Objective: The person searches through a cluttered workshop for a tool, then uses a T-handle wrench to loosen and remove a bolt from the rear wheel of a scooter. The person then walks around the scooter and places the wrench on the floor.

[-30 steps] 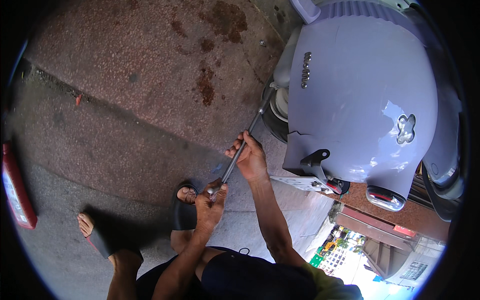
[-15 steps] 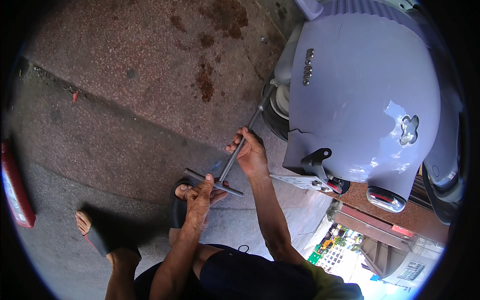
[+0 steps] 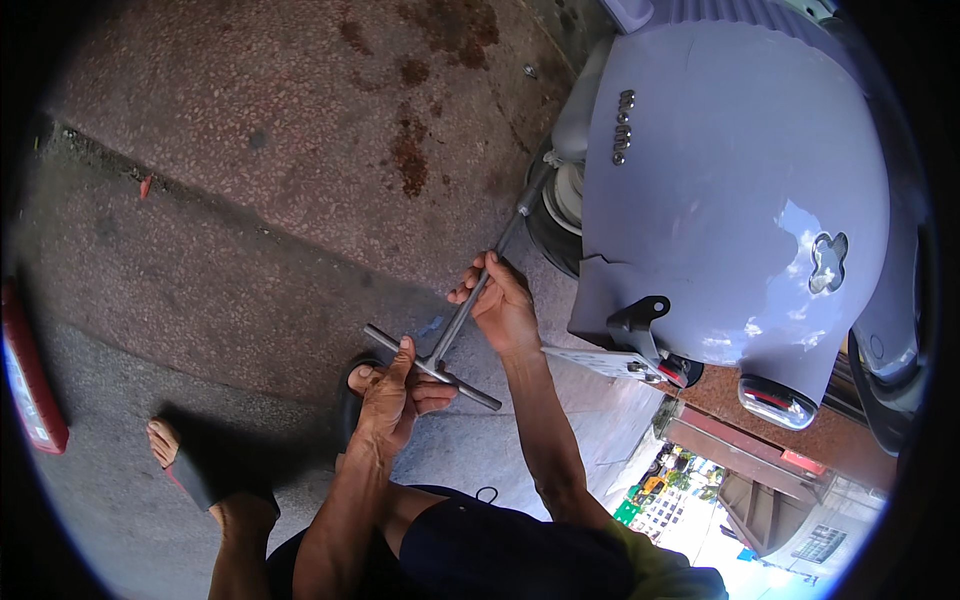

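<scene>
A long grey metal T-handle socket wrench (image 3: 455,327) slants up and right from my hands. Its far end reaches in beside the wheel (image 3: 566,200) of a pale lilac scooter (image 3: 730,190); what that tip meets is hard to make out. My left hand (image 3: 390,405) is closed on the crossbar, thumb along it, near the joint with the shaft. Higher up, my right hand (image 3: 505,308) has its fingers curled around the shaft.
The scooter's cracked body panel edge (image 3: 598,262), a black bracket (image 3: 638,318) and a plate (image 3: 600,360) are just right of my right hand. A red bottle (image 3: 38,390) lies at far left. Dark stains (image 3: 410,155) mark the stone floor; a low step edge crosses it.
The wrench's crossbar has turned a little clockwise as seen here, its right end dropping toward me. My left hand has turned with it; my right hand stays on the shaft.
</scene>
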The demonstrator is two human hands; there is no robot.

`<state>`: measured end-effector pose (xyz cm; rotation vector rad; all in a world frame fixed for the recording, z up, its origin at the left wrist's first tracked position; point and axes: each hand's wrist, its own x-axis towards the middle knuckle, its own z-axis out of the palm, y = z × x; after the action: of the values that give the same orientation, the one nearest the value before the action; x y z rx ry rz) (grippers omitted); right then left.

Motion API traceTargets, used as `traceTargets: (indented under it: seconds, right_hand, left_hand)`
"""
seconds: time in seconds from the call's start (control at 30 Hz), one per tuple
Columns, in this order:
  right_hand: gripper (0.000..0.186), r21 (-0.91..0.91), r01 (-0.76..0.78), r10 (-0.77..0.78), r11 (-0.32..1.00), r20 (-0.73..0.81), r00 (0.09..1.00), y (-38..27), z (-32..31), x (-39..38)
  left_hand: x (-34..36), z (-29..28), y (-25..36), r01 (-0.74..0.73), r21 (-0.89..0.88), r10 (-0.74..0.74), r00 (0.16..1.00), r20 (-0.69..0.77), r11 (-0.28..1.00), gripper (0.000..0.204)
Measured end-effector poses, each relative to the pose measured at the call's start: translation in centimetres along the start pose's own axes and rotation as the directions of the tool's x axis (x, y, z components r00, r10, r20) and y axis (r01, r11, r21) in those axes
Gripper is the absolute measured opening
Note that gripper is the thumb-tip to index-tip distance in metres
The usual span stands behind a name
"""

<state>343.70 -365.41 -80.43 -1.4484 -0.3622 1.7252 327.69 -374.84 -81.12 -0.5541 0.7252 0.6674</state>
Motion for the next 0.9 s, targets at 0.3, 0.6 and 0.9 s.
traceTargets:
  seconds: [0.3,0.6,0.9]
  right_hand:
    - [0.025,-0.115,-0.012,0.010,0.993,-0.011,1.000,0.2,0.9,0.1]
    - [0.024,0.058,-0.074,0.065,0.996,0.147,0.987,-0.2,1.2,0.0]
    - [0.025,-0.132,-0.022,0.018,0.991,-0.032,0.999,0.0,1.3,0.2]
  left_hand:
    - [-1.4,0.5,0.2,-0.127,0.494,0.193,0.977,-0.086,0.860,0.038]
    - [-0.6,-1.4,1.0,0.112,-0.048,-0.105,0.984,0.143,0.992,0.025]
    - [-0.9,-0.1,0.5,-0.156,0.293,0.194,0.975,-0.106,0.943,0.025]
